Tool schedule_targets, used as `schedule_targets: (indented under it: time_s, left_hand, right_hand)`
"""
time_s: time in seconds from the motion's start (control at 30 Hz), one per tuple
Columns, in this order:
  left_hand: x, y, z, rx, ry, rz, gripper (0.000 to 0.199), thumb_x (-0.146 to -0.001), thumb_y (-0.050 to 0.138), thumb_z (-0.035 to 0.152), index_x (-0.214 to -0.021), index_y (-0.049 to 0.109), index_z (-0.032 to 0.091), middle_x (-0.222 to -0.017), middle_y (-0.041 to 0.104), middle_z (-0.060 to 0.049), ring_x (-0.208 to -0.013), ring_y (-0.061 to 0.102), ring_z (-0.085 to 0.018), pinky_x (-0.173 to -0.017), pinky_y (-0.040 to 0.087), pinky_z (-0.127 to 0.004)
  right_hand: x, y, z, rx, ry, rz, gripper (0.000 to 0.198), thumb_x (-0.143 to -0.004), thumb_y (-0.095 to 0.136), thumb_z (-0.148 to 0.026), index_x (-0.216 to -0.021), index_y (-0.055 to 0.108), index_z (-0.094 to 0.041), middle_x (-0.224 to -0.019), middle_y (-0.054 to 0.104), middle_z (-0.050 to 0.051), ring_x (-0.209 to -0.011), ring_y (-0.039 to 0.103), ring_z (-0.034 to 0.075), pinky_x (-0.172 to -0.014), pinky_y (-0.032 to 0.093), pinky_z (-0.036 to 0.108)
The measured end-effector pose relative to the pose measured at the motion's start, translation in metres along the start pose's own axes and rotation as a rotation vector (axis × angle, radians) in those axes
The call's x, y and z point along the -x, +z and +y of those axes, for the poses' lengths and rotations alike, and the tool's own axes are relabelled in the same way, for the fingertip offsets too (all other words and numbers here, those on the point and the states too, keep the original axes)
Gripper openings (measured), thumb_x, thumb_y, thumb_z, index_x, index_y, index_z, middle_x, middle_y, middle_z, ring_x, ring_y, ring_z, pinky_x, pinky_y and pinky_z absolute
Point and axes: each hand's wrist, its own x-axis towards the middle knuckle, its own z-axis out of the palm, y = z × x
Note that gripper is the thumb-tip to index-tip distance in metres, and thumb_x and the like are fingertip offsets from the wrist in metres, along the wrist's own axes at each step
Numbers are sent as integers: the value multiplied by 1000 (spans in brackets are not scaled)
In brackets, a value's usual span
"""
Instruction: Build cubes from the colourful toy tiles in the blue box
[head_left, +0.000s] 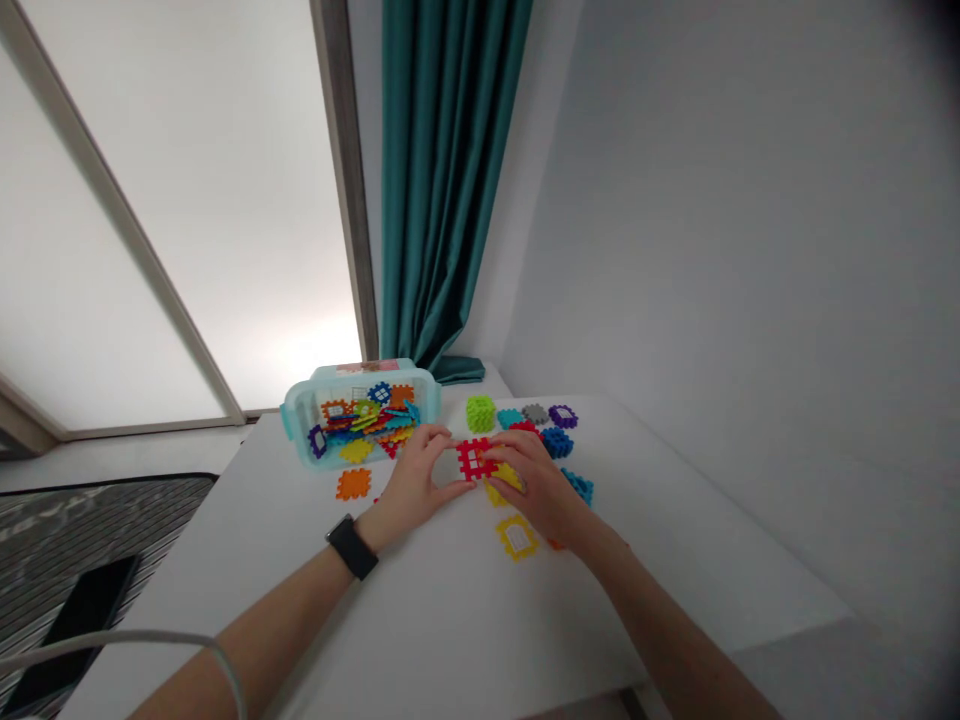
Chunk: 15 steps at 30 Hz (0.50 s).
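Note:
A red notched plastic building tile (pixel 471 460) with a window grid is held between my two hands, just above or on the white table. My left hand (pixel 412 478), with a black watch on its wrist, pinches the tile's left edge between thumb and fingers. From the other side, my right hand (pixel 541 488) grips the tile's right part. Yellow tiles lie under and beside my right hand, one of them a yellow frame tile (pixel 517 538) nearer to me. An orange tile (pixel 353 484) lies left of my left hand. Small parts are hidden beneath both hands.
A pale blue plastic box (pixel 300 405) full of mixed tiles stands at the back left. Behind my right hand are a green cube (pixel 481 413), a grey tile (pixel 535 413), a purple tile (pixel 562 416) and blue pieces (pixel 556 442). A cable (pixel 150 636) crosses the lower left.

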Motion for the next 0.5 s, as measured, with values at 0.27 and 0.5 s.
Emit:
schedule_targets:
  time_s: [0.27, 0.5]
  left_hand:
    - [-44, 61, 17, 184, -51, -30, 34, -81, 77, 32, -108, 59, 21, -115, 55, -9, -113, 55, -26, -100, 47, -44]
    - [-72, 91, 15, 176, -76, -82, 35, -80, 77, 28, -109, 59, 21, -111, 55, -7, -108, 56, -25, -96, 49, -45]
  right_hand:
    - [18, -37, 53, -8, 58, 21, 38, -93, 57, -24, -131, 53, -25, -130, 62, 12, -124, 56, 28, -107, 45, 54]
    - [24, -53, 89, -16, 164, -19, 44, -91, 60, -29, -134, 53, -25, -137, 59, 12, -134, 48, 29, -113, 37, 56]
